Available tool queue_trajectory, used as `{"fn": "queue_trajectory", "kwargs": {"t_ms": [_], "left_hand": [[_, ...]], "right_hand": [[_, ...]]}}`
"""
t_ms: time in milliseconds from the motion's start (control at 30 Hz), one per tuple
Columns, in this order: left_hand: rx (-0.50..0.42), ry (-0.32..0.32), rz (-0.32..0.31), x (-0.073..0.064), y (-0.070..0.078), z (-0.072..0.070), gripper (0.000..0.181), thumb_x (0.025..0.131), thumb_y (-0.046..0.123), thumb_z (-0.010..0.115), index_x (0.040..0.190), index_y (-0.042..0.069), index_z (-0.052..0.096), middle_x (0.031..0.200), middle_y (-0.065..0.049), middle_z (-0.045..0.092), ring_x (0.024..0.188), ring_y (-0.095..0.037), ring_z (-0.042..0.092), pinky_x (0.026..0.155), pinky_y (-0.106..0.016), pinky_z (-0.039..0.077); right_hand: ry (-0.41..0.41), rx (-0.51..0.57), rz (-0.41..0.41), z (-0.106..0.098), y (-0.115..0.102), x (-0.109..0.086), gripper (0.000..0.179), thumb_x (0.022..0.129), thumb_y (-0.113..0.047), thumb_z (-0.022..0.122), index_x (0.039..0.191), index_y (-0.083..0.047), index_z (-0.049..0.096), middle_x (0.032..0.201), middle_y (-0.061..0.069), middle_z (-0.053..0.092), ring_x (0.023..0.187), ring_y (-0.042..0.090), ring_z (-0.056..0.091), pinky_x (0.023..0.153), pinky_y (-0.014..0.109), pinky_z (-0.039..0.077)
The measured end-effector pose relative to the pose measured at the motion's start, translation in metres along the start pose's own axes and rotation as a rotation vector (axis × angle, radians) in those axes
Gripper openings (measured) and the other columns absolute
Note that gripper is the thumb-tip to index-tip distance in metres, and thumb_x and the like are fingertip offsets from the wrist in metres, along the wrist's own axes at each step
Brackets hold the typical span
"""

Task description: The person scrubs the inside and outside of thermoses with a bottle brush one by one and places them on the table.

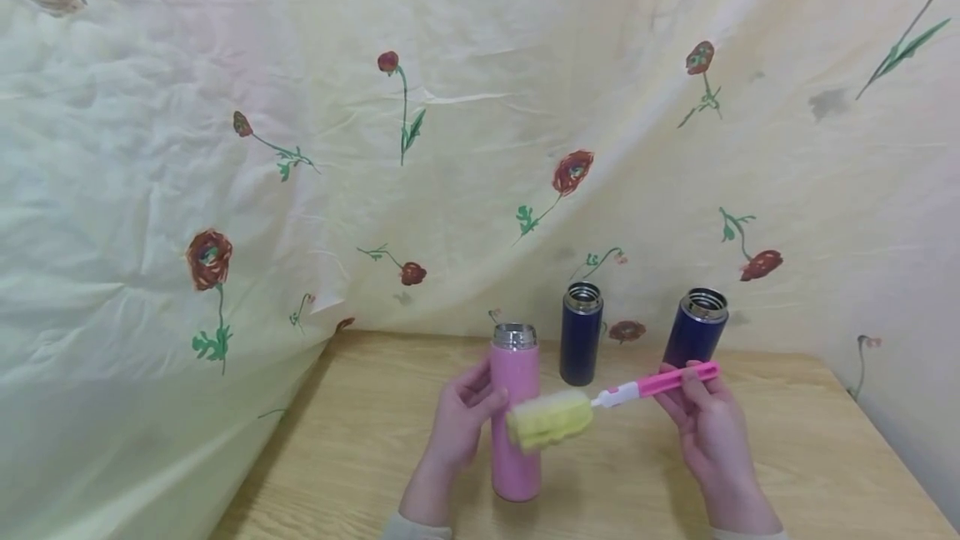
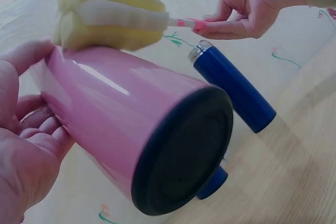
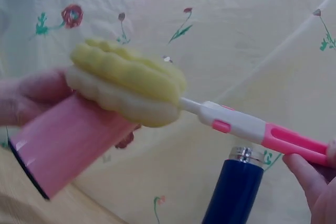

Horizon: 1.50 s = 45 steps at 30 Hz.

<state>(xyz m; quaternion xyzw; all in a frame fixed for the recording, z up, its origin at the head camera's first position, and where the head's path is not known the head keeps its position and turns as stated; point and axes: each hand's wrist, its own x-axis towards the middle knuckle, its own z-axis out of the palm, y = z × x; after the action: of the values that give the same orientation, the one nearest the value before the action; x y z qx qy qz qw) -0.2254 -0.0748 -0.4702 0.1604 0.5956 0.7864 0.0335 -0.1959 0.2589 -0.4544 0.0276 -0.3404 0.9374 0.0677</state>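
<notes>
My left hand (image 1: 461,423) grips a pink bottle (image 1: 516,373), its steel mouth uncapped and facing up. The dark base (image 2: 184,153) of this bottle shows in the left wrist view, so it is held off the table. My right hand (image 1: 712,432) pinches the pink handle of a bottle brush (image 1: 618,394), which lies nearly level. The brush's yellow and white sponge head (image 3: 126,82) is in front of the pink bottle's side in the head view. Whether sponge and bottle touch, I cannot tell.
Two dark blue bottles stand uncapped at the back of the wooden table (image 1: 375,440): one blue bottle (image 1: 581,340) right of the pink one, another blue bottle (image 1: 697,327) behind my right hand. A flowered cloth (image 1: 465,215) hangs behind and along the left side.
</notes>
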Motion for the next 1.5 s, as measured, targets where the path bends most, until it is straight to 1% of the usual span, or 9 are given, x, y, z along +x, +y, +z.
{"fn": "queue_trajectory", "kwargs": {"t_ms": [167,300,400,533,700,800,1033,1267,1500], "left_hand": [[-0.034,-0.131,0.088,-0.003,-0.002,-0.002,0.068,0.097,0.007,0.068,0.157,-0.008,0.041,0.155,-0.023,0.054,0.135,-0.026,0.061,0.116,-0.038,0.047],[-0.090,-0.271,0.201,-0.003,-0.005,-0.005,0.069,0.095,0.000,0.056,0.159,-0.012,0.033,0.162,-0.020,0.048,0.144,-0.024,0.053,0.121,-0.037,0.041],[-0.117,-0.351,0.245,-0.003,-0.005,-0.005,0.076,0.093,-0.003,0.060,0.162,-0.009,0.029,0.164,-0.018,0.047,0.146,-0.026,0.051,0.122,-0.038,0.040],[-0.135,-0.415,0.282,-0.002,-0.004,-0.003,0.086,0.091,-0.005,0.068,0.165,-0.006,0.026,0.161,-0.018,0.047,0.143,-0.026,0.052,0.121,-0.040,0.041],[-0.146,-0.440,0.282,-0.004,-0.001,-0.002,0.090,0.088,-0.010,0.064,0.167,-0.005,0.022,0.164,-0.021,0.042,0.146,-0.028,0.049,0.122,-0.041,0.040],[-0.105,-0.393,0.213,-0.004,0.001,0.001,0.097,0.085,-0.012,0.070,0.168,-0.001,0.022,0.167,-0.022,0.039,0.148,-0.030,0.048,0.121,-0.041,0.040],[0.095,-0.105,0.001,-0.003,0.001,0.015,0.100,0.078,-0.007,0.082,0.166,0.003,0.034,0.159,-0.019,0.050,0.137,-0.035,0.058,0.109,-0.038,0.053],[0.095,-0.048,-0.016,-0.001,0.000,0.019,0.091,0.084,-0.003,0.081,0.164,0.000,0.037,0.160,-0.021,0.048,0.140,-0.041,0.055,0.110,-0.044,0.053],[0.117,-0.011,0.002,-0.002,0.000,0.020,0.090,0.084,-0.003,0.085,0.162,0.000,0.041,0.134,-0.019,0.061,0.122,-0.033,0.065,0.102,-0.039,0.058]], "right_hand": [[0.037,0.150,0.031,0.003,0.002,-0.002,0.011,0.111,-0.005,0.051,0.109,-0.007,0.061,0.104,0.017,0.078,0.098,0.025,0.079,0.091,0.035,0.062],[0.053,0.172,0.035,0.004,0.004,-0.002,0.012,0.111,-0.006,0.050,0.109,-0.007,0.062,0.104,0.016,0.077,0.098,0.024,0.079,0.091,0.034,0.062],[0.071,0.173,0.030,0.005,0.004,-0.003,0.011,0.112,-0.007,0.051,0.111,-0.008,0.061,0.105,0.016,0.077,0.099,0.024,0.079,0.092,0.033,0.062],[0.109,0.182,0.035,0.006,0.002,-0.004,0.009,0.111,-0.008,0.052,0.113,-0.009,0.061,0.106,0.014,0.078,0.099,0.023,0.079,0.094,0.033,0.061],[0.137,0.207,0.040,0.008,0.002,-0.004,0.008,0.110,-0.008,0.054,0.113,-0.009,0.062,0.105,0.014,0.078,0.098,0.024,0.079,0.094,0.033,0.061],[0.140,0.232,0.029,0.009,0.002,-0.005,0.007,0.110,-0.007,0.055,0.114,-0.008,0.061,0.105,0.016,0.078,0.097,0.025,0.079,0.093,0.034,0.061],[0.201,0.323,-0.032,0.012,0.005,-0.004,0.005,0.107,-0.006,0.059,0.112,-0.006,0.057,0.103,0.020,0.077,0.092,0.031,0.080,0.091,0.040,0.062],[0.289,0.410,-0.084,0.016,0.000,-0.005,0.008,0.106,-0.006,0.061,0.110,-0.004,0.054,0.100,0.022,0.076,0.091,0.032,0.080,0.085,0.042,0.063],[0.408,0.420,-0.096,0.022,-0.004,-0.004,0.007,0.107,-0.008,0.060,0.109,-0.006,0.054,0.099,0.019,0.074,0.089,0.028,0.080,0.083,0.042,0.064]]}}
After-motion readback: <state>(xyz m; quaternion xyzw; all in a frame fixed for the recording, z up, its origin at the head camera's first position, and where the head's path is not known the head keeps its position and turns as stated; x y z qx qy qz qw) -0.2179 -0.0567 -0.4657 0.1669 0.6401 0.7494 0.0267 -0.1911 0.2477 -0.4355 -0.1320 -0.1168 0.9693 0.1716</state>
